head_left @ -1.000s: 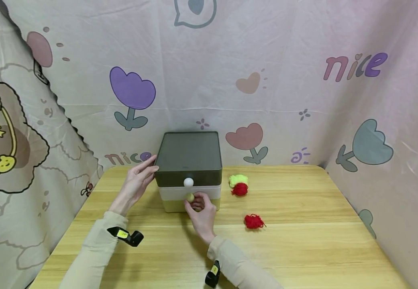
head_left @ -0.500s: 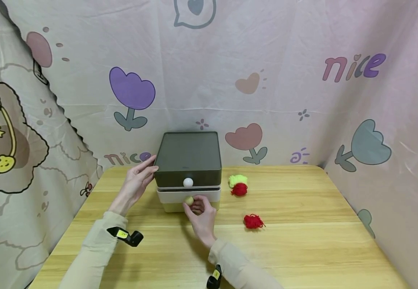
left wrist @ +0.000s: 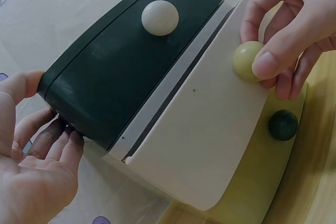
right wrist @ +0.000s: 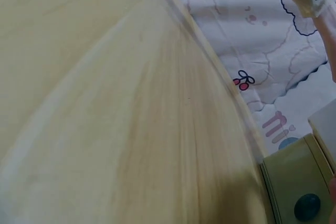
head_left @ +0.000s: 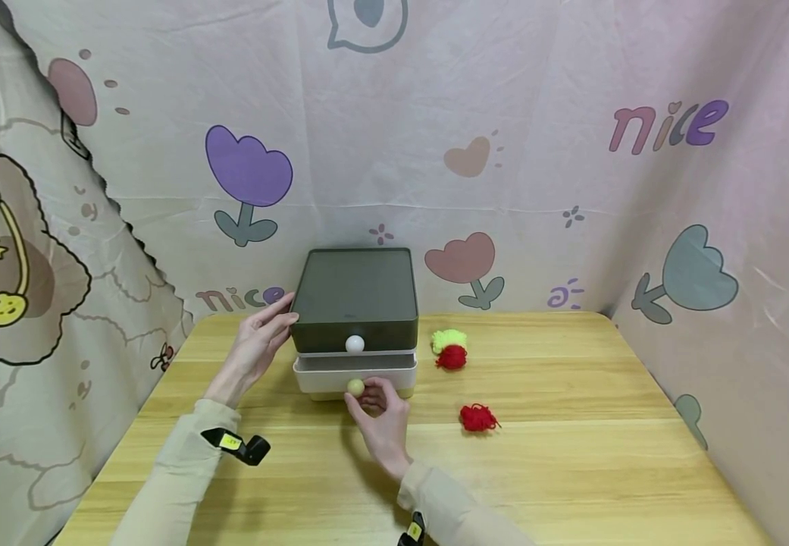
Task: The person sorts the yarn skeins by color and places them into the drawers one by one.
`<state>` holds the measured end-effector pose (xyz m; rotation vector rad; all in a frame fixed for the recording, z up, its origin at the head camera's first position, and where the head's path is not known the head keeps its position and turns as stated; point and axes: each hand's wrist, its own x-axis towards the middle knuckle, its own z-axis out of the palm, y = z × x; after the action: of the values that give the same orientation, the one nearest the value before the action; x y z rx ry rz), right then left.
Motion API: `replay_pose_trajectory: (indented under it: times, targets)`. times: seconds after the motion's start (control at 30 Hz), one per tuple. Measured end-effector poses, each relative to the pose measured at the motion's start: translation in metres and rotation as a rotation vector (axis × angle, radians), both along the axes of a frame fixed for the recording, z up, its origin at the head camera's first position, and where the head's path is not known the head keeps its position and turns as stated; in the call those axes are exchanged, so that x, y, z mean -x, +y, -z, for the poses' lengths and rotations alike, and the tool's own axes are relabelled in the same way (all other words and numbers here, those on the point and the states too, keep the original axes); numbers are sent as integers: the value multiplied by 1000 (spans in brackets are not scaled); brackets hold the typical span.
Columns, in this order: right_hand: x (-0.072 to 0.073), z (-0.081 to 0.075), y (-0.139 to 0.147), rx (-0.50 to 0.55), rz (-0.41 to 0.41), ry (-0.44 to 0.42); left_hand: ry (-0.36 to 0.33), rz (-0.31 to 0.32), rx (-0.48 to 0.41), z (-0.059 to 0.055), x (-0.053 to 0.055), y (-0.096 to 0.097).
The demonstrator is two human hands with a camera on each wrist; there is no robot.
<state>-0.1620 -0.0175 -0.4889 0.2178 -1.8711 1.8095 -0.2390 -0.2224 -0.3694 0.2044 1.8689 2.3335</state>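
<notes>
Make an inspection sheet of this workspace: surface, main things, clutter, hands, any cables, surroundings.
Surface: wooden table.
Main things: drawer box on the table; white middle drawer partly open.
Clutter: right of the box, yellow-green yarn clump beside a red clump, another red clump nearer the person.
Hands: left hand touches the box's left side; right hand pinches that drawer's yellow knob.
Cables: nothing seen.
Surroundings: printed cloth behind and alongside.

Curtained-off space, wider room hidden from view, pale cartoon-and-flower-printed cloth (head_left: pixel 380 91), hung beyond the far edge and both side edges of a wooden table (head_left: pixel 605 462)
</notes>
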Motion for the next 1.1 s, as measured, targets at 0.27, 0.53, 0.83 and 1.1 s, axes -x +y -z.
replay_pose_trajectory:
  times: [0.27,0.53,0.83,1.1]
  targets:
    - [-7,9,5,6,-34,49,5,-4,12,0,0,0]
    - [-19,6,5,-26,-38,41,11,-3,25,0,0,0]
    - [-34,1,5,-41,-41,63,19,3,34,2,1,-1]
    - [-39,15,10,-32,-86,107,22,-1,37,1,0,-1]
